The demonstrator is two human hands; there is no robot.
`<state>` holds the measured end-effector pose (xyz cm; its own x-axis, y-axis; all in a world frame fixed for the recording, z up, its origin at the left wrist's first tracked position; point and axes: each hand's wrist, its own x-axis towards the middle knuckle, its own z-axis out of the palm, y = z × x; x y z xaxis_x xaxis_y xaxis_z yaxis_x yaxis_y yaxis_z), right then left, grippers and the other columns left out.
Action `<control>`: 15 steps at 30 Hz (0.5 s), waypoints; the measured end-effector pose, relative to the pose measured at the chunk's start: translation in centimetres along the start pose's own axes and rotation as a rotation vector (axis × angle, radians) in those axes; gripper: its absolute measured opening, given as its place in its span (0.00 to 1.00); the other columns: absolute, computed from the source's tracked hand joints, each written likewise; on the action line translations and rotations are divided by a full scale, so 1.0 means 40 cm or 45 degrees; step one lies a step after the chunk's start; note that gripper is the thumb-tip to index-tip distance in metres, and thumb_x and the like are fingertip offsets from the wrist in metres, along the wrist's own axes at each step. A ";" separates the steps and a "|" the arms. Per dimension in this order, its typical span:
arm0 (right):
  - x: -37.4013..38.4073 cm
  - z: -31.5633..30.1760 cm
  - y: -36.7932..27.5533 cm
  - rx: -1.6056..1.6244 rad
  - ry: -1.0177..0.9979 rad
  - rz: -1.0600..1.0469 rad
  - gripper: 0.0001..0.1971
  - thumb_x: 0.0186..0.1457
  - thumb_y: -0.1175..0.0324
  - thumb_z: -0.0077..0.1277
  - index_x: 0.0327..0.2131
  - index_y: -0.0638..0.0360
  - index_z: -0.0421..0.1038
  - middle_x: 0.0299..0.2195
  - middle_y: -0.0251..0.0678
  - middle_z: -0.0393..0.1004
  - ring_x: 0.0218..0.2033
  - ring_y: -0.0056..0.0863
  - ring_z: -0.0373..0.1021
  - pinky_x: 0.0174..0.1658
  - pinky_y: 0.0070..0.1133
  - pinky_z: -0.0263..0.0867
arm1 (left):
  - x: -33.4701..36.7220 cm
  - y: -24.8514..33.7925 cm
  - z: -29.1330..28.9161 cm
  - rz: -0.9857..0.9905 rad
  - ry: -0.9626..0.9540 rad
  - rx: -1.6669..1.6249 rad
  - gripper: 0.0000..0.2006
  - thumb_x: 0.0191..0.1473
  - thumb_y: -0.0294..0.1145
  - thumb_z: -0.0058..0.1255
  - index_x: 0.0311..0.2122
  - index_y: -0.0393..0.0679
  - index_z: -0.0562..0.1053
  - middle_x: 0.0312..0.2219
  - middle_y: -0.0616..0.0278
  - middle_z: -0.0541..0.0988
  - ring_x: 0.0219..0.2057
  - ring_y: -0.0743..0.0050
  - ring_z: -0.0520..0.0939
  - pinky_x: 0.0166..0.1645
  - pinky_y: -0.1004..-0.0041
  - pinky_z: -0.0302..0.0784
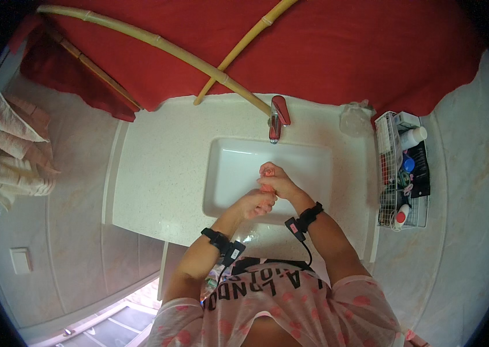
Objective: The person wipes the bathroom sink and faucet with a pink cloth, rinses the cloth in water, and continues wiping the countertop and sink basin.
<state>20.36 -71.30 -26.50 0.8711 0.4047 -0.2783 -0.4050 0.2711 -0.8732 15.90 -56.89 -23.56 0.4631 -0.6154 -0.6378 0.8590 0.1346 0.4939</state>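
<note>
Over the white sink basin (221, 173), both hands are closed around a small orange-pink item, which looks like a bunched cloth (267, 188). My left hand (256, 203) grips its nearer end. My right hand (278, 180) is wrapped round the farther part, just beyond the left. Most of the item is hidden by the fingers, so its exact kind cannot be made out. Behind the hands stands a chrome faucet (275, 121) with a reddish look on its lever; no stream of water shows under it.
A pale speckled counter (157, 173) surrounds the basin. On the right, a white wire basket (388, 168) holds bottles and small items. A clear plastic bag (357, 118) lies near it. Bamboo poles (157, 40) cross before a red cloth (337, 52). Towels (16, 144) hang at left.
</note>
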 end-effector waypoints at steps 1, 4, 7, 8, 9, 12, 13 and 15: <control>0.008 -0.009 0.011 -0.004 0.002 -0.002 0.10 0.43 0.79 0.55 0.29 0.57 0.65 0.25 0.24 0.62 0.26 0.15 0.61 0.28 0.19 0.62 | 0.010 -0.004 0.000 0.002 -0.004 0.001 0.11 0.49 0.32 0.55 0.36 0.40 0.69 0.22 0.68 0.69 0.19 0.85 0.67 0.14 0.86 0.54; 0.021 -0.019 0.048 -0.272 -0.069 -0.085 0.10 0.40 0.80 0.52 0.28 0.57 0.66 0.23 0.27 0.63 0.25 0.18 0.61 0.28 0.20 0.61 | 0.036 -0.025 0.010 -0.011 0.275 0.386 0.14 0.44 0.33 0.58 0.36 0.40 0.69 0.22 0.65 0.71 0.20 0.82 0.70 0.15 0.82 0.60; 0.024 0.011 0.112 -0.773 0.197 -0.055 0.08 0.41 0.79 0.50 0.27 0.57 0.65 0.22 0.34 0.66 0.24 0.27 0.65 0.28 0.25 0.63 | 0.086 -0.085 -0.002 0.088 0.567 0.816 0.14 0.44 0.34 0.57 0.33 0.35 0.70 0.22 0.59 0.74 0.22 0.75 0.77 0.18 0.74 0.69; 0.040 0.059 0.118 -1.048 0.291 -0.182 0.07 0.41 0.78 0.50 0.27 0.56 0.65 0.22 0.37 0.67 0.25 0.34 0.67 0.29 0.29 0.64 | 0.106 -0.132 -0.059 0.586 0.924 1.206 0.16 0.43 0.37 0.59 0.33 0.37 0.70 0.22 0.59 0.74 0.20 0.74 0.76 0.18 0.73 0.68; 0.046 0.087 0.124 -1.323 0.410 -0.302 0.06 0.42 0.77 0.49 0.26 0.56 0.64 0.22 0.41 0.68 0.26 0.40 0.69 0.30 0.33 0.64 | 0.116 -0.159 -0.093 1.097 1.248 1.580 0.18 0.43 0.41 0.61 0.32 0.39 0.70 0.21 0.58 0.74 0.17 0.74 0.75 0.17 0.73 0.66; 0.030 0.057 0.142 -1.215 0.495 -0.205 0.05 0.44 0.72 0.51 0.26 0.57 0.64 0.23 0.42 0.70 0.29 0.46 0.70 0.32 0.36 0.65 | 0.126 -0.179 -0.079 1.017 1.149 1.448 0.18 0.47 0.45 0.58 0.32 0.40 0.71 0.19 0.60 0.73 0.13 0.72 0.72 0.16 0.72 0.66; 0.025 0.045 0.138 -1.164 0.512 -0.169 0.07 0.47 0.68 0.54 0.27 0.57 0.66 0.22 0.41 0.69 0.29 0.43 0.71 0.32 0.35 0.66 | 0.116 -0.162 -0.064 1.016 1.148 1.441 0.18 0.47 0.45 0.58 0.32 0.40 0.71 0.19 0.60 0.73 0.13 0.72 0.72 0.16 0.72 0.66; 0.019 -0.003 0.074 -0.653 0.156 0.284 0.13 0.49 0.59 0.55 0.29 0.59 0.66 0.24 0.40 0.69 0.31 0.41 0.71 0.34 0.34 0.67 | 0.069 -0.117 -0.057 0.176 0.577 0.707 0.18 0.50 0.47 0.54 0.32 0.40 0.70 0.17 0.62 0.72 0.11 0.76 0.69 0.14 0.76 0.63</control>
<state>19.87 -70.30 -29.35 0.8184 0.2907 -0.4957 -0.4227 -0.2799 -0.8620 13.65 -57.43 -29.00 0.7078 -0.2230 -0.6703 0.6043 -0.3002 0.7380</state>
